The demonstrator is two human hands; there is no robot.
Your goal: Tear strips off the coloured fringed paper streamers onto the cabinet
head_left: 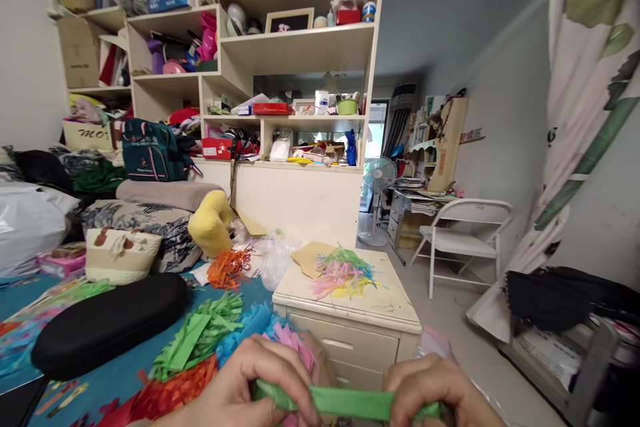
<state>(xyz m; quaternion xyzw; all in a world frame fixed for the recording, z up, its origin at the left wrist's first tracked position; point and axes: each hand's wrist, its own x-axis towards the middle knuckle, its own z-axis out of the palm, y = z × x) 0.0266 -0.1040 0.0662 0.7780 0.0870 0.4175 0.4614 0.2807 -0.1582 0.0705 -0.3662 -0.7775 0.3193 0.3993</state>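
Note:
A strip of green paper [350, 403] runs level between my two hands at the bottom of the view. My left hand [260, 380] has its fingers curled round one end, and my right hand [430, 390] grips the other end. Just beyond my left hand lie pink paper strips [294, 345] and blue fringed paper [247, 328]. To the left are a green fringed paper bundle [205, 333] and red-orange fringed paper [173, 393]. Whether the green paper is folded or layered, I cannot tell.
A cream drawer cabinet [345, 337] stands ahead, with a pile of multicoloured paper strips [345, 273] on top. A black oval case [113, 323] and a woven bag [123, 255] lie on the blue bed cover. Behind is a shelf unit [300, 47]; a white folding chair [465, 240] stands right.

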